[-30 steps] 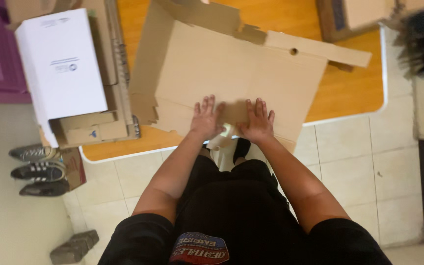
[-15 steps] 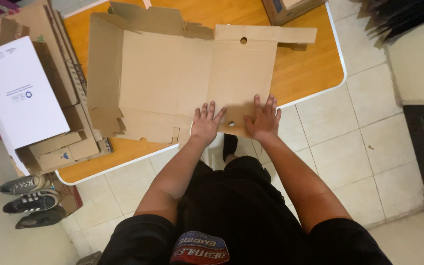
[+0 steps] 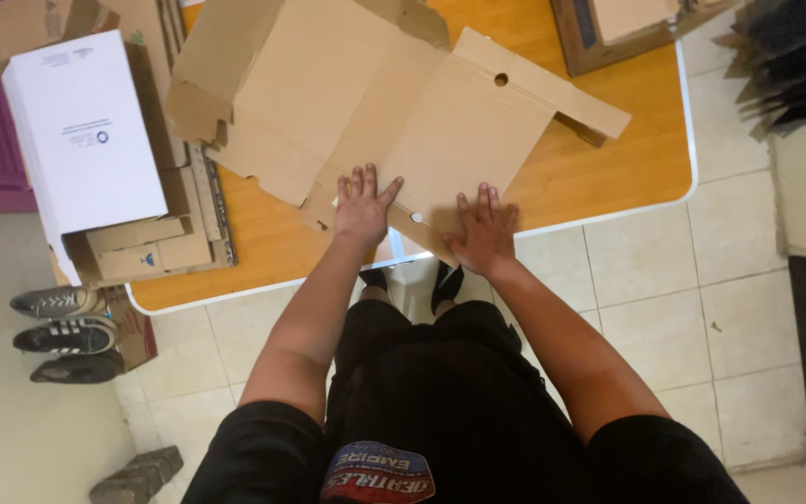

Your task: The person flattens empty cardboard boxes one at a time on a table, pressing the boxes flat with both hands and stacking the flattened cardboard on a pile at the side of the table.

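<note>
Both hands lie flat with fingers spread apart on the near edge of the flattened cardboard box [image 3: 403, 112], which rests on the orange counter [image 3: 608, 168]: the left hand [image 3: 361, 207] sits left of a small hole near that edge, the right hand [image 3: 485, 233] right of it. Compared with half a second ago, the cardboard has turned, its right flap now angling away to the far right. The white box [image 3: 81, 131] stands at the counter's left, on stacked cardboard.

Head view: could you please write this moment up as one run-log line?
left hand: flat on unfolded cardboard box | right hand: flat on same box | box: on wooden table, near edge overhanging | white box: table's left
</note>
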